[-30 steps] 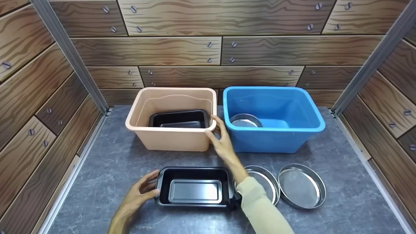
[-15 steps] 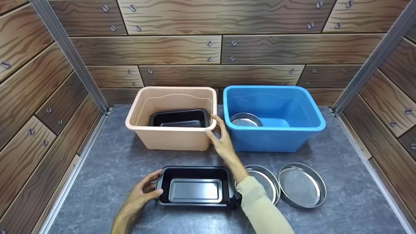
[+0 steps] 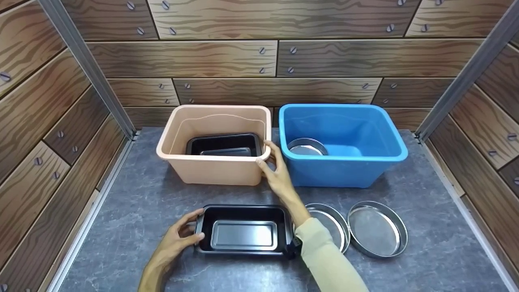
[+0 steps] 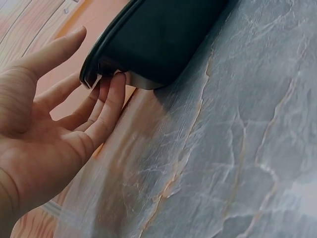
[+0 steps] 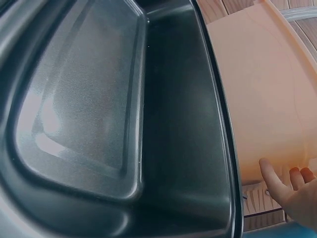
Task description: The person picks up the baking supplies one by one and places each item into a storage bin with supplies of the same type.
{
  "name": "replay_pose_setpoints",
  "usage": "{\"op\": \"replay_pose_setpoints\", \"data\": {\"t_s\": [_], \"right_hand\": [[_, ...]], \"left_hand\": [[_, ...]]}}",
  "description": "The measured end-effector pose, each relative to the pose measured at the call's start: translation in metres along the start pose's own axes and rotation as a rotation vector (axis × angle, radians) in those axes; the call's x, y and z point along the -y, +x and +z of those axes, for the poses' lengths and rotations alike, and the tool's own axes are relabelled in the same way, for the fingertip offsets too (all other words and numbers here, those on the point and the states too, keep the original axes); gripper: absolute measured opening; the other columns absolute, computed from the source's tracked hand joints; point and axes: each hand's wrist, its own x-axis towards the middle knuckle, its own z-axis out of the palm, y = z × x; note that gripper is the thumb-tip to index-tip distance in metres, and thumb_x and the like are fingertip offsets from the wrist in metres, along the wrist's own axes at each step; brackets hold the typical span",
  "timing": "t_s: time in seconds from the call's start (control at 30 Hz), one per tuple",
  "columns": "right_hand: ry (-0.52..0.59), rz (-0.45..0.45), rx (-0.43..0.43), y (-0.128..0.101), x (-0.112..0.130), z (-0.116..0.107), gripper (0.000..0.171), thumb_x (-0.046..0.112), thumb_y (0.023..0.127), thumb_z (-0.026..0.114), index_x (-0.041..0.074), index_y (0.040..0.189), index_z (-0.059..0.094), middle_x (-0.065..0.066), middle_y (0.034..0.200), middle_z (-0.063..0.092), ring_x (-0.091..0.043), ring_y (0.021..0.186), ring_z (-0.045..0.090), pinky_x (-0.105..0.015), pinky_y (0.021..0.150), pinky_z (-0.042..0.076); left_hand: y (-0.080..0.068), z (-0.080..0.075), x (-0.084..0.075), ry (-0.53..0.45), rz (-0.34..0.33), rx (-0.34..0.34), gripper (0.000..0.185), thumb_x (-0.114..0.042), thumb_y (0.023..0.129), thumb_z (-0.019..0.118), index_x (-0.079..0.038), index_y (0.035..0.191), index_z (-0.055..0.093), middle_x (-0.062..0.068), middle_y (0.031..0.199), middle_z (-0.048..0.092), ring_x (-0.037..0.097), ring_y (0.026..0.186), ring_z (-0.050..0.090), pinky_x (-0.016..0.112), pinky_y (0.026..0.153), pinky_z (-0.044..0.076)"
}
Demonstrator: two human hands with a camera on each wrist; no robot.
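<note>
A black loaf pan (image 3: pixel 244 235) lies in front of the bins in the head view. My left hand (image 3: pixel 174 239) is at its left end; in the left wrist view the fingers (image 4: pixel 111 101) curl under the rim while the thumb (image 4: pixel 59 52) stands off it. My right hand (image 3: pixel 277 174) grips the front right corner of the beige bin (image 3: pixel 215 172), thumb in front and fingers at the side. Inside that bin sits a second black loaf pan (image 3: pixel 225 142). The right wrist view shows the near loaf pan (image 5: pixel 183 114) large, with the right hand (image 5: pixel 294 193) beyond it against the bin.
To the right stands a blue bin (image 3: pixel 330 172) holding a round cake tin (image 3: pixel 307 147). Two more round tins lie in front: one tin (image 3: pixel 330 223) partly behind the right forearm, the other tin (image 3: pixel 377 229) farther right. Wood-patterned walls (image 3: pixel 227 56) surround the grey marbled table (image 3: pixel 134 202).
The head view has tilted slightly downward, so everything sits a little higher or shifted. The left thumb has moved slightly farther over the pan's rim. The right hand keeps its place on the beige bin.
</note>
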Motion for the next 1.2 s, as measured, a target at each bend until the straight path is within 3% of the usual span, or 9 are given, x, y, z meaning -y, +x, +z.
{"op": "replay_pose_setpoints", "data": {"t_s": [0.17, 0.27, 0.7, 0.93, 1.2], "right_hand": [[-0.005, 0.005, -0.003, 0.0004, 0.0009, -0.0002, 0.061, 0.019, 0.094, 0.065, 0.021, 0.148, 0.038, -0.011, 0.141, 0.043, -0.035, 0.124, 0.046, -0.059, 0.084, 0.053], [-0.017, 0.004, -0.007, 0.0, 0.0012, 0.0001, 0.059, 0.023, 0.093, 0.066, 0.027, 0.146, 0.04, -0.007, 0.139, 0.045, -0.031, 0.123, 0.048, -0.054, 0.082, 0.055], [-0.031, 0.0, -0.013, -0.0007, 0.0003, 0.0004, 0.058, 0.025, 0.093, 0.067, 0.031, 0.145, 0.041, -0.007, 0.136, 0.048, -0.032, 0.121, 0.049, -0.058, 0.079, 0.054], [-0.022, 0.0, -0.006, -0.0006, -0.0006, 0.0009, 0.062, 0.023, 0.094, 0.066, 0.02, 0.148, 0.037, -0.008, 0.137, 0.047, -0.029, 0.121, 0.05, -0.058, 0.08, 0.053], [-0.034, -0.004, -0.014, -0.0011, 0.0014, 0.0011, 0.059, 0.023, 0.094, 0.066, 0.026, 0.146, 0.04, -0.008, 0.137, 0.047, -0.028, 0.119, 0.051, -0.056, 0.08, 0.055]], "left_hand": [[0.0002, 0.0006, 0.0006, -0.019, 0.0, 0.008, 0.065, -0.003, 0.084, 0.073, -0.02, 0.143, 0.049, 0.018, 0.137, 0.044, 0.039, 0.119, 0.052, 0.034, 0.086, 0.054], [0.0001, 0.0006, 0.001, -0.031, -0.004, 0.014, 0.067, -0.002, 0.084, 0.073, -0.018, 0.143, 0.048, 0.02, 0.137, 0.043, 0.04, 0.12, 0.051, 0.034, 0.087, 0.054], [-0.0002, -0.0012, 0.0054, -0.075, 0.038, 0.027, 0.075, 0.008, 0.078, 0.073, -0.008, 0.145, 0.043, 0.024, 0.135, 0.042, 0.041, 0.118, 0.051, 0.033, 0.088, 0.055], [-0.0026, -0.0026, 0.0053, -0.107, 0.043, 0.058, 0.078, 0.01, 0.077, 0.072, -0.01, 0.146, 0.042, 0.021, 0.142, 0.041, 0.044, 0.121, 0.049, 0.034, 0.087, 0.055], [-0.0048, -0.0065, 0.0074, -0.13, 0.059, 0.109, 0.082, 0.01, 0.078, 0.071, -0.01, 0.149, 0.036, 0.018, 0.149, 0.034, 0.043, 0.125, 0.045, 0.032, 0.089, 0.054]]}}
